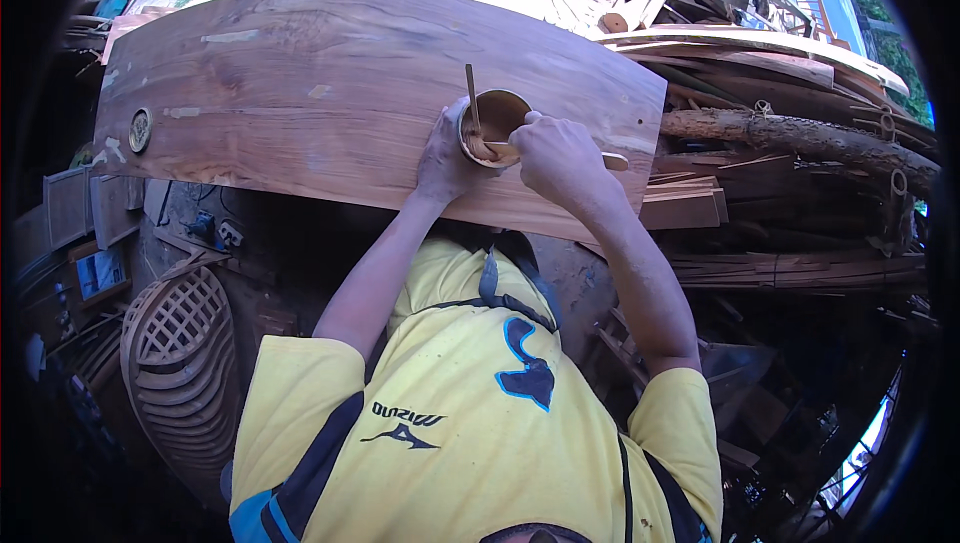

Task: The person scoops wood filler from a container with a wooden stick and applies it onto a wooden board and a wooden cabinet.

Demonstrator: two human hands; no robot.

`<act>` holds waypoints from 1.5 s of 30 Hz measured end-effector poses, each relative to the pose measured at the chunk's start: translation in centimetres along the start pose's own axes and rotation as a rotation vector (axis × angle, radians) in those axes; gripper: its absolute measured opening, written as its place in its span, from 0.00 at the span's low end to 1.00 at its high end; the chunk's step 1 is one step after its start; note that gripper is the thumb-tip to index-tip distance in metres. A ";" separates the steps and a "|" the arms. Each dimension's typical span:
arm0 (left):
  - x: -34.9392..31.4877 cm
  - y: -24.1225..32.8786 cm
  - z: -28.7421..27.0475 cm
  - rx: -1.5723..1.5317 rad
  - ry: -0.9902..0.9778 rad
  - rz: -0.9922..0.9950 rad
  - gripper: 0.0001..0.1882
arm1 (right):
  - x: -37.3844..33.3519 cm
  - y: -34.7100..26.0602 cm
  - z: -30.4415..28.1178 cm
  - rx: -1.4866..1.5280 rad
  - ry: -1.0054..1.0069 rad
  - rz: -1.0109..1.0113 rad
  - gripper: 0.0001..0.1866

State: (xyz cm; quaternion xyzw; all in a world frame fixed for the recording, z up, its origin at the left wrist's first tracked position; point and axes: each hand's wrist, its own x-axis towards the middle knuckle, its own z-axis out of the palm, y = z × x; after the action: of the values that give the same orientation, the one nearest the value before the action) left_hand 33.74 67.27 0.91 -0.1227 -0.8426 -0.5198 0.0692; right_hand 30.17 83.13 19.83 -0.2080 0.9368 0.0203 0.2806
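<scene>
Tin (pixel 508 109) of brown paste (pixel 478 148) sits between left grip (pixel 443 158), wrapped around its side, and right grip (pixel 558 155), closed on a spatula (pixel 615 161) reaching inside. Stick (pixel 472 95) stands in the paste. Hazard: slack left hold under spatula pressure may tip the tin, spilling paste onto the desk (pixel 300 128). Lid (pixel 141 131): well left of both.

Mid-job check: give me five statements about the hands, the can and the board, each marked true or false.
1. The left hand holds the can. True.
2. The right hand is empty. False: it grips a tool that reaches into the can.
3. A thin stick pokes up out of the can. True.
4. The can holds brown paste. True.
5. A round disc lies near the right end of the board. False: it lies near the left end.
</scene>
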 end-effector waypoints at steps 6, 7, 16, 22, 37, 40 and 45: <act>0.2 0.0 0.4 0.063 0.018 0.065 0.60 | -2.8 3.6 0.5 0.330 0.101 0.065 0.13; 0.3 0.0 0.4 0.086 0.037 0.101 0.62 | -3.1 3.9 0.9 0.357 0.139 0.072 0.13; 0.4 1.0 0.2 0.020 0.070 0.036 0.57 | -3.8 1.8 1.9 0.243 0.336 0.163 0.13; -0.2 -0.3 0.2 -0.009 0.041 -0.029 0.59 | -1.1 -0.8 1.7 -0.045 0.284 0.035 0.11; 0.2 0.6 0.2 0.022 -0.002 -0.042 0.59 | -6.6 5.6 3.5 0.982 0.261 0.239 0.14; 0.2 0.6 0.2 0.039 -0.014 -0.064 0.60 | -8.9 5.5 4.3 1.216 0.257 0.281 0.14; 0.2 0.4 0.3 0.025 0.072 0.002 0.58 | -10.6 4.4 6.0 1.275 0.377 0.381 0.14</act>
State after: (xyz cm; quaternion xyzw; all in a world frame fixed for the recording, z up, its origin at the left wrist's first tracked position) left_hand 33.63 67.77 1.16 -0.1037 -0.8459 -0.5132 0.1017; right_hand 39.56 92.07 20.13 0.1656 0.8188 -0.5221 0.1721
